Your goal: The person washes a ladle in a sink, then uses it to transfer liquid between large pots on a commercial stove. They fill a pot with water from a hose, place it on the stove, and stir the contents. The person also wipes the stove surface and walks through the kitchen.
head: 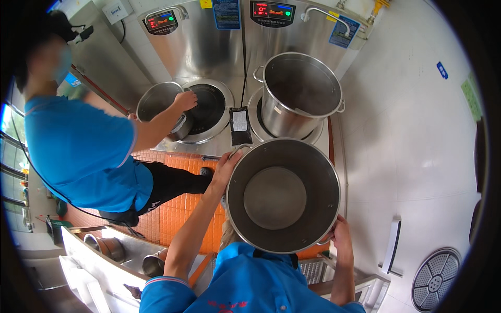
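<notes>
Between my hands, close to my chest, is a large stainless steel stockpot [275, 197], its open mouth facing up and nothing visible inside. My left hand [226, 168] grips its loop handle at the upper left. The other handle, at the lower right, is held by my right hand [341, 231]. Just beyond, a steaming stockpot [291, 125] with dark contents stands on the right induction burner [256, 113]. A dark sealed pouch [240, 127] with a white label lies on the steel worktop, left of that steaming pot.
To the left, a co-worker [84, 141] in a blue shirt handles another steel pot [156, 98] by the left burner [205, 111]. Swing faucets [328, 19] and lit control panels are above. Behind, a steel bench [131, 256] holds pots. A white wall [391, 156] bounds the right.
</notes>
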The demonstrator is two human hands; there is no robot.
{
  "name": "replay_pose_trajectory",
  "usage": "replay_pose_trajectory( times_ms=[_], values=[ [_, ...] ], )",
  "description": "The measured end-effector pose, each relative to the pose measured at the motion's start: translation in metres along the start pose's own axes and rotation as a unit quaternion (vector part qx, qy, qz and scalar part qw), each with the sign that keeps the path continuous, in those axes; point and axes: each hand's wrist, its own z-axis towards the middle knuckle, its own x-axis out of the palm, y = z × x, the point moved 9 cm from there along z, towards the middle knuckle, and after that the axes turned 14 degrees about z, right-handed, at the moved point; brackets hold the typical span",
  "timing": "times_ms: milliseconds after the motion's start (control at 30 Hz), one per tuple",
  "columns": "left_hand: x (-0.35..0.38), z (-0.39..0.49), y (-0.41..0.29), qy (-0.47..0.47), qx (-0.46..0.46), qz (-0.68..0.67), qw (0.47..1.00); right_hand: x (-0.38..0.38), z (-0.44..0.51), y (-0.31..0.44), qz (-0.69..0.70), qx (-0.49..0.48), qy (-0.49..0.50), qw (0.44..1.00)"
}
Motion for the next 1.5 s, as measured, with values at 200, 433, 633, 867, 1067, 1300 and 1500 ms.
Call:
replay_pose_trajectory(
  times_ms=[200, 433, 633, 867, 1067, 1300, 1500],
  values=[
    [-0.050, 0.022, -0.014, -0.021, -0.002, -0.031, 0.999, 0.061, 0.010, 0.018, -0.041, -0.009, -0.012, 0.999],
    [-0.117, 0.040, -0.028, -0.057, -0.026, -0.067, 0.996, 0.144, 0.023, 0.037, -0.092, -0.035, 0.003, 0.995],
    [-0.198, 0.058, -0.041, -0.091, 0.018, -0.065, 0.994, 0.236, 0.032, 0.050, -0.143, -0.058, 0.027, 0.988],
    [-0.301, 0.064, -0.066, -0.119, -0.001, -0.023, 0.993, 0.364, 0.082, 0.060, -0.185, -0.099, 0.082, 0.974],
    [-0.378, 0.120, -0.071, -0.102, 0.004, -0.013, 0.995, 0.478, 0.164, 0.065, -0.243, -0.204, 0.134, 0.939],
    [-0.434, 0.234, -0.059, -0.036, -0.068, -0.078, 0.994, 0.603, 0.268, 0.068, -0.318, -0.250, 0.141, 0.904],
    [-0.465, 0.336, -0.043, -0.017, -0.048, -0.145, 0.988, 0.675, 0.358, 0.053, -0.331, -0.221, 0.155, 0.904]
  ],
)
